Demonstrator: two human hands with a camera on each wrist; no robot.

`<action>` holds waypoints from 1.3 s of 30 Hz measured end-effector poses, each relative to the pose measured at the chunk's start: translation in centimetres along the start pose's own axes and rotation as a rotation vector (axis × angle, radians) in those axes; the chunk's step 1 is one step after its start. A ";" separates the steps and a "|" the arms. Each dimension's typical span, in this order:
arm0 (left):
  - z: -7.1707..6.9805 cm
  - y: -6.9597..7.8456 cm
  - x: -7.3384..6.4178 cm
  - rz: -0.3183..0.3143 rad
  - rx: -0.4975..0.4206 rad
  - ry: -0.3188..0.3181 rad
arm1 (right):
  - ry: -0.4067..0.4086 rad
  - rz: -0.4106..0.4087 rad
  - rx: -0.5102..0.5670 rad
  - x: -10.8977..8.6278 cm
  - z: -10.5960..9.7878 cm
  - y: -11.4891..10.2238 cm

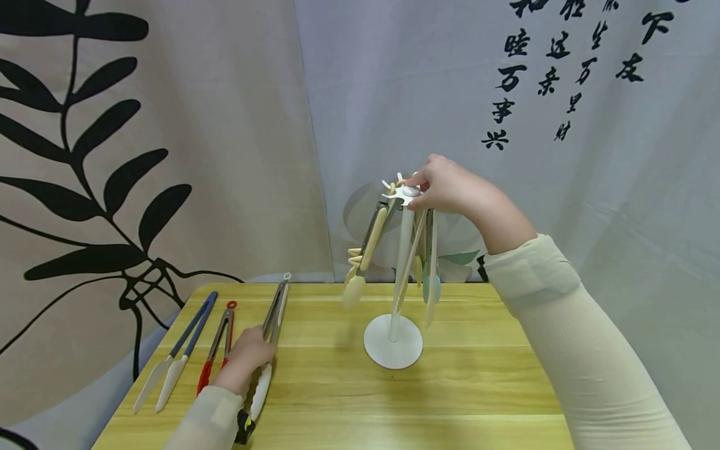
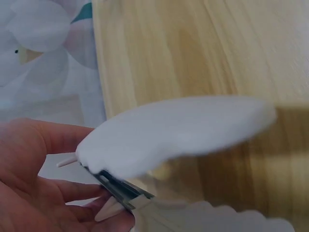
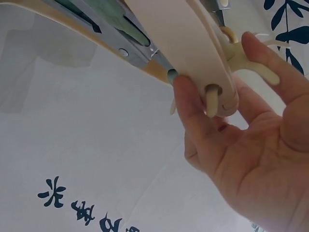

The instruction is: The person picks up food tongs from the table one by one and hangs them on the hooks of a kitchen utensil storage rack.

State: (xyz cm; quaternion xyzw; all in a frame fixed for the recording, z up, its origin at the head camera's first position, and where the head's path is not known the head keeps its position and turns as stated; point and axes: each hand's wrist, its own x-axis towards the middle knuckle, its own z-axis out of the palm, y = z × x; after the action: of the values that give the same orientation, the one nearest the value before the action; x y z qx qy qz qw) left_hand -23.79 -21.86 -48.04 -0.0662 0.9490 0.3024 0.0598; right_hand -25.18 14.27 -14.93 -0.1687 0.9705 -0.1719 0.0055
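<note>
left hand (image 1: 247, 356) on my remote feed, fingers curled round white-headed tongs (image 1: 262, 389) over the worktop (image 1: 478, 375), right hand (image 1: 452, 189), fingers pinching the white stand (image 1: 388, 353) at its hooked top, utensils (image 1: 374, 240) hanging from it, blue tongs (image 1: 198, 330), red tongs (image 1: 205, 374) lying left

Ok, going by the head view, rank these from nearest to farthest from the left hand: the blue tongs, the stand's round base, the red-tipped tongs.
1. Red-tipped tongs: immediately left of the left hand.
2. Blue tongs: farther left, beyond the red-tipped pair.
3. Round base: across to the right.
</note>
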 end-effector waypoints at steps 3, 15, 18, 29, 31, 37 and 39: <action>0.0 0.5 0.1 0.032 -0.066 0.009 | 0.003 -0.010 -0.004 0.1 0.0 0.1; -0.3 2.9 -0.4 0.128 -0.092 0.021 | -0.011 -0.081 -0.061 0.5 0.0 1.2; -0.4 3.3 -0.6 0.134 -0.065 0.032 | -0.023 -0.103 -0.066 0.6 -0.1 1.4; -0.4 4.8 -0.9 0.178 -0.085 0.073 | -0.129 -0.156 -0.042 0.3 -1.2 2.1; -0.4 4.9 -1.0 0.189 -0.084 0.079 | -0.144 -0.159 -0.025 0.3 -1.3 2.2; -0.3 5.1 -1.1 0.195 -0.082 0.082 | -0.166 -0.143 -0.010 0.4 -1.4 2.4; -0.3 5.1 -1.1 0.197 -0.081 0.083 | -0.162 -0.150 -0.004 0.4 -1.3 2.6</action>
State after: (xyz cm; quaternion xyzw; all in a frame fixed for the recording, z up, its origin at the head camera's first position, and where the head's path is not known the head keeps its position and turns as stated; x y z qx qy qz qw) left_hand -23.59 -17.82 -44.76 0.0128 0.9395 0.3422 -0.0123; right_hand -26.51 16.85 -14.54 -0.2544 0.9519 -0.1555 0.0709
